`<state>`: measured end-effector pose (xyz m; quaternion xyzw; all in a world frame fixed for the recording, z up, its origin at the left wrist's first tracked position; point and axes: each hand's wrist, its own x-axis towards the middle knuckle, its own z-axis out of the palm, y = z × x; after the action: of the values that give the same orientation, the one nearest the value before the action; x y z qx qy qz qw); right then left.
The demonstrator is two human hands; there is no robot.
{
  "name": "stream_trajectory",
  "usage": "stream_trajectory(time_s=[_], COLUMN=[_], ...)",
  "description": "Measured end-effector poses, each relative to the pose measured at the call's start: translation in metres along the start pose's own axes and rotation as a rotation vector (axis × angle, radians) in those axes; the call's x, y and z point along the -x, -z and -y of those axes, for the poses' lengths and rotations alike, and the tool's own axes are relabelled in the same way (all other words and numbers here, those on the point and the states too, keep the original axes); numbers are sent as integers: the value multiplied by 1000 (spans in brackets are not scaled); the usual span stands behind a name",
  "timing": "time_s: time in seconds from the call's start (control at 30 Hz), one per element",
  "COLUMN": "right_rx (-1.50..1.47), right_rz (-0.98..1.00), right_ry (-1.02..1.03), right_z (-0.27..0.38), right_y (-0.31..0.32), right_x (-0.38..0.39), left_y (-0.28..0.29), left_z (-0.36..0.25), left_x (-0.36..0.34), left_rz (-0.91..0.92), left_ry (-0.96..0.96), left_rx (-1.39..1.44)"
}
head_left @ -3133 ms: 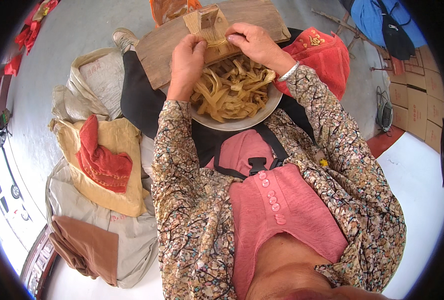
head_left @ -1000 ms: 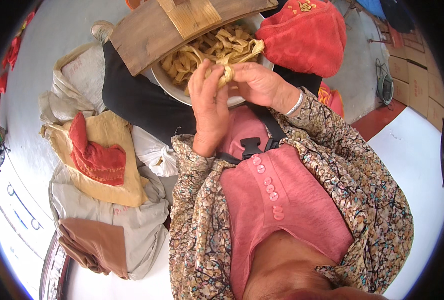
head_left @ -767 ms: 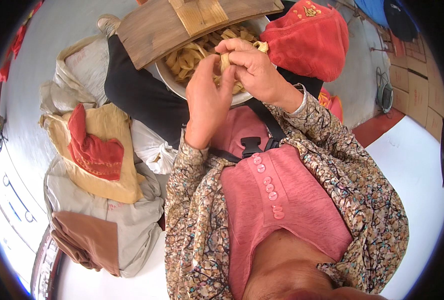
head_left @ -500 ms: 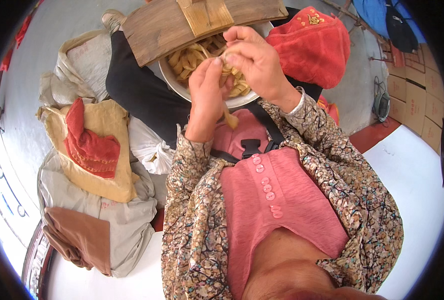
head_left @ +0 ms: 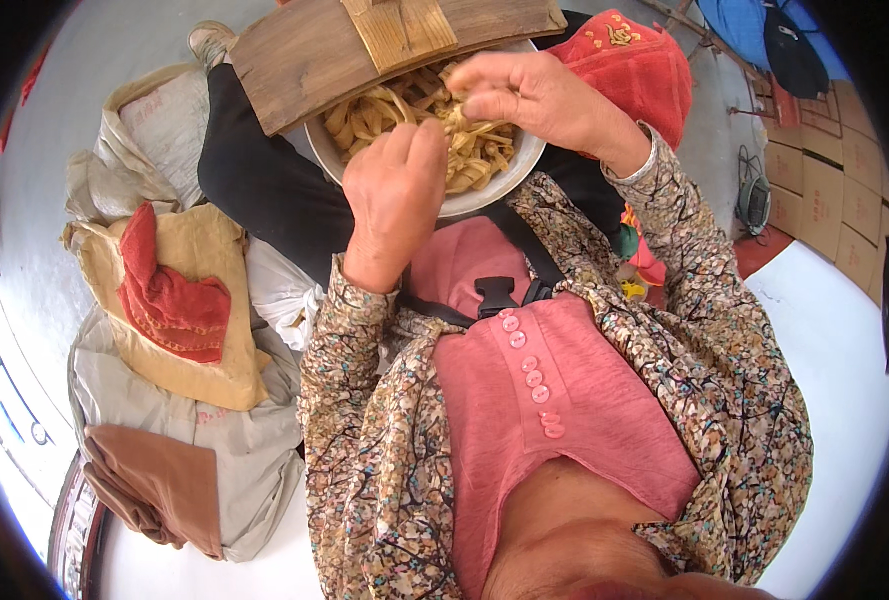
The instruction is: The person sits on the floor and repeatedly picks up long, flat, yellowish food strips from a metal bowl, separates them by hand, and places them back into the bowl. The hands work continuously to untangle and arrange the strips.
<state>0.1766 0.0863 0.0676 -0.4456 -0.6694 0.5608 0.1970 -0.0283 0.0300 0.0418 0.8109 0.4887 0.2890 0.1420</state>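
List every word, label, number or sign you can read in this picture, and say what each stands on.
None can be read clearly enough to quote.
Brown cartons: red print, too small to read.
Grey sack: red marks, too blurred.
Pale sack: faint reddish marks, too blurred.
Red cloth: gold motif; cannot tell if it is writing.

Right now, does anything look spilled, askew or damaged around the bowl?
No spill or damage stands out; no flat yellowish strips show outside the bowl. Only the wooden board looks askew: it slants, hiding the bowl's far rim.
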Motion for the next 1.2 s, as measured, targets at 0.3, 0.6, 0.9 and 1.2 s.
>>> stream_trajectory(time_s=[0.3,0.6,0.9,1.2], right_rx=[762,498,131,27], right_rz=[-85,153,-257,-364], right_ry=[484,189,115,166], right_z=[4,8,-26,-42], right_y=[-4,20,18,20], right_x=[9,1,-56,-76], left_y=[-3,5,-6,-12], left_z=[4,15,77,90], left_x=[-5,-21,-71,-91], left_rz=[108,330,148,113], left_ry=[107,433,451,408], left_rx=[305,864,670,659])
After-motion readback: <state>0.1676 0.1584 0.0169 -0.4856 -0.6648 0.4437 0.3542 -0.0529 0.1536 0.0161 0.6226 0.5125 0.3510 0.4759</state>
